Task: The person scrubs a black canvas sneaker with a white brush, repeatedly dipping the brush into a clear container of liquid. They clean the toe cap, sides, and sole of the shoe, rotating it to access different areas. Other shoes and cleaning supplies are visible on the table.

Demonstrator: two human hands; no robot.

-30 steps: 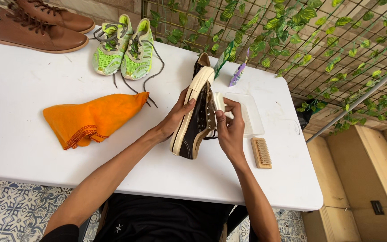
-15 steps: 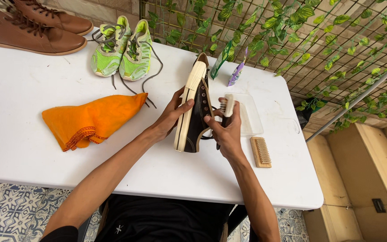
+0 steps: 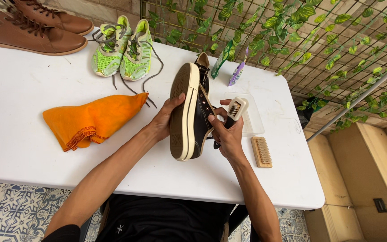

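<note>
My left hand (image 3: 165,119) grips a dark sneaker (image 3: 192,113) with a cream rubber sole, held on its side above the white table (image 3: 18,134), sole facing left. Against the shoe's dark upper, my right hand (image 3: 227,134) holds a small brush (image 3: 235,110) with a pale head and dark handle. Both forearms reach up from the bottom of the view.
An orange cloth (image 3: 90,118) lies left of the shoe. A wooden brush (image 3: 261,151) and a clear plastic lid (image 3: 252,117) sit to the right. Green running shoes (image 3: 121,51), brown boots (image 3: 32,27) and two small pouches (image 3: 229,65) line the far edge, before a leafy wire fence.
The sneaker has been turned and lifted a little, its sole now more fully toward me. The right hand with the brush has shifted along the shoe's upper.
</note>
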